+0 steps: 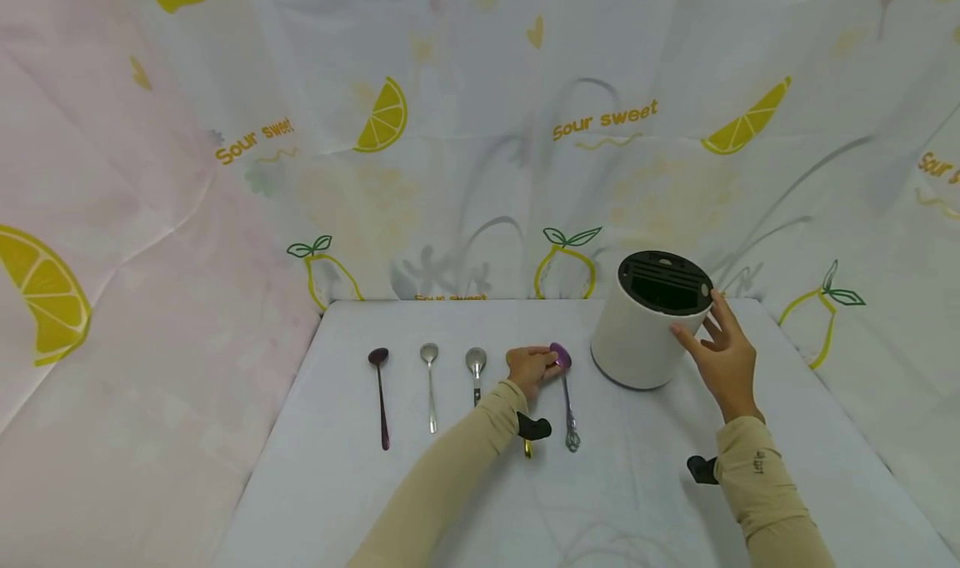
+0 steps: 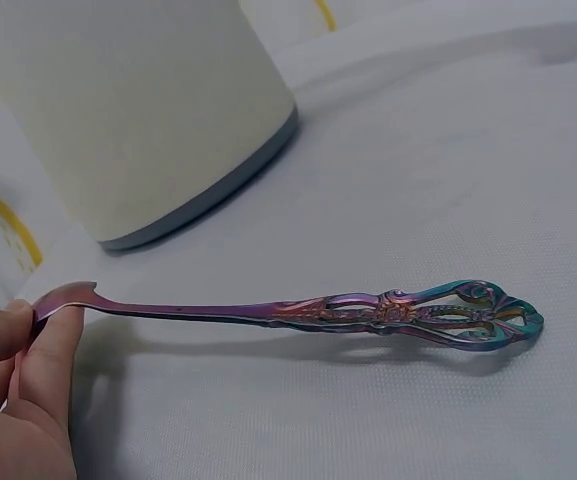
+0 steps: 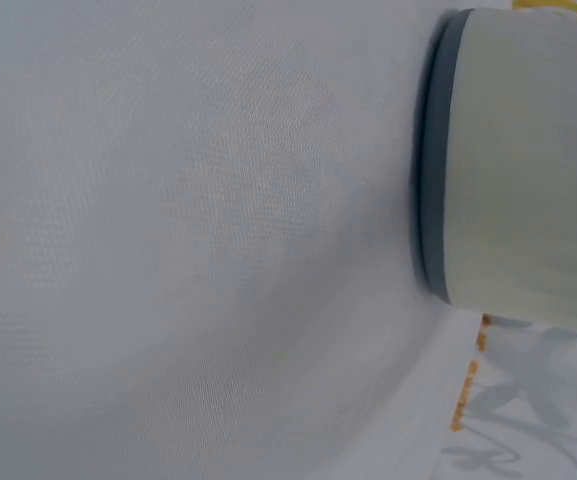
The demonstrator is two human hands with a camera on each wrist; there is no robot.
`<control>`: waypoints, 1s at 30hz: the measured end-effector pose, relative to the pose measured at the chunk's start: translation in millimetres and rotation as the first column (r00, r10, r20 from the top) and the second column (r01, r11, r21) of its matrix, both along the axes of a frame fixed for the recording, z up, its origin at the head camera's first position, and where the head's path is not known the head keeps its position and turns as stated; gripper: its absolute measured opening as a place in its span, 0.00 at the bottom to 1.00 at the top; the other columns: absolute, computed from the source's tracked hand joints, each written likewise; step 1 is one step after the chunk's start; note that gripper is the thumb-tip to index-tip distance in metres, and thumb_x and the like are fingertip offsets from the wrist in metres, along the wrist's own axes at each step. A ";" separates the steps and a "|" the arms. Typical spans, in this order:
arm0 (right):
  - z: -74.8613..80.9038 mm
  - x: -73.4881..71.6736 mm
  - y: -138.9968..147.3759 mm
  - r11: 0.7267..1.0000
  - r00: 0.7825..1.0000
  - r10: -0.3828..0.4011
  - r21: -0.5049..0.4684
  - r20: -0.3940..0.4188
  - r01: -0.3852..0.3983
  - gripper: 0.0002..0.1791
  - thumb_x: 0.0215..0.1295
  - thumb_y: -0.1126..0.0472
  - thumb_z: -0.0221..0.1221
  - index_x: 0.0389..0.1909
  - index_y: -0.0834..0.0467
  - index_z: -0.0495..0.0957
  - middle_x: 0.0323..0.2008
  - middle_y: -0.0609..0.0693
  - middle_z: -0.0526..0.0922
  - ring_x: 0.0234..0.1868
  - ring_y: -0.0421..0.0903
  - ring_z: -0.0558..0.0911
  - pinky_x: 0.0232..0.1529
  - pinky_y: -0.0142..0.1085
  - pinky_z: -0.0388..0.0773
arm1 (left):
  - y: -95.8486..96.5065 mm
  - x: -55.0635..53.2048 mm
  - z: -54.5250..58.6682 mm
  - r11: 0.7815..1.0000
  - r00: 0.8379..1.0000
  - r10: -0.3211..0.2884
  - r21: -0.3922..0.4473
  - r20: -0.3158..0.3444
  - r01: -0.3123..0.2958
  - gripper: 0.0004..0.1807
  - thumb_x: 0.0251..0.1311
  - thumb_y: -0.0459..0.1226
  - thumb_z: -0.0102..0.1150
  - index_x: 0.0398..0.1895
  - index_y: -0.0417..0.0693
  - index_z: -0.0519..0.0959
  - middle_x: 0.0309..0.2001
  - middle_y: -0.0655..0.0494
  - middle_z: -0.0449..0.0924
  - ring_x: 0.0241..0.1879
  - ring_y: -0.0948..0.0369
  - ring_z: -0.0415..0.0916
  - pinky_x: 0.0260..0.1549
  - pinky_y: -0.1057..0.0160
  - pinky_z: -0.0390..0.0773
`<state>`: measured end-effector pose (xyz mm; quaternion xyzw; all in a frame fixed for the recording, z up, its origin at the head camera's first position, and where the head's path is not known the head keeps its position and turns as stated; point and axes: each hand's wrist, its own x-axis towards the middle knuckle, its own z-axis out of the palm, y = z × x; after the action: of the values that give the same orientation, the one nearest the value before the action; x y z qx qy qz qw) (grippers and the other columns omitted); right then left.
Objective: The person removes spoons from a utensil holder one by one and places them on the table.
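Note:
My left hand (image 1: 531, 368) pinches the bowl of a purple spoon (image 1: 567, 397) between thumb and fingertips. In the left wrist view, the spoon's openwork, rainbow-tinted handle (image 2: 398, 312) stretches right, low over the white cloth, with a shadow beneath it. To the right stands a white cylindrical holder (image 1: 633, 343) with a black slotted top (image 1: 666, 283). At that holder's upper right side is my right hand (image 1: 723, 360), its fingers extended to the rim and its thumb against the front wall. Only the holder's lower wall (image 3: 528, 170) and grey base show in the right wrist view.
Left of my left hand lie a dark spoon (image 1: 382, 401), a silver spoon (image 1: 431, 389) and a spoon with a dark handle (image 1: 476, 372). A gold handle end (image 1: 527, 449) pokes out under my left forearm. A lemon-print curtain (image 1: 480, 176) hangs behind the table.

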<state>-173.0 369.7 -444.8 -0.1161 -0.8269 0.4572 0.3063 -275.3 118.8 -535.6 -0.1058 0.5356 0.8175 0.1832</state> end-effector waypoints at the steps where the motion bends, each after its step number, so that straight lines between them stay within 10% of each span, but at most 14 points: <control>1: -0.2 -0.2 0.1 1.000 1.000 0.001 0.003 -0.006 -0.001 0.42 0.45 0.52 0.66 0.61 0.34 0.56 0.60 0.36 0.61 0.54 0.45 0.70 0.40 0.39 0.73 | 0.5 0.0 -0.3 1.000 1.000 0.000 0.000 0.010 0.000 0.13 0.48 0.20 0.55 0.39 0.24 0.72 0.37 0.36 0.76 0.38 0.49 0.76 0.35 0.59 0.78; 30: -2.1 -1.0 2.1 1.000 1.000 0.014 -0.004 -0.007 -0.014 0.42 0.44 0.52 0.66 0.61 0.34 0.55 0.60 0.35 0.60 0.55 0.44 0.69 0.43 0.49 0.72 | 0.5 3.3 2.6 0.989 0.998 -0.059 -0.135 0.026 0.062 0.12 0.47 0.22 0.57 0.38 0.29 0.74 0.38 0.41 0.75 0.36 0.53 0.77 0.33 0.63 0.79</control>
<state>-174.0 371.8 -446.9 -0.1093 -0.8257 0.4615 0.3055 -272.0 119.3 -533.0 -0.1105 0.5910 0.7721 0.2061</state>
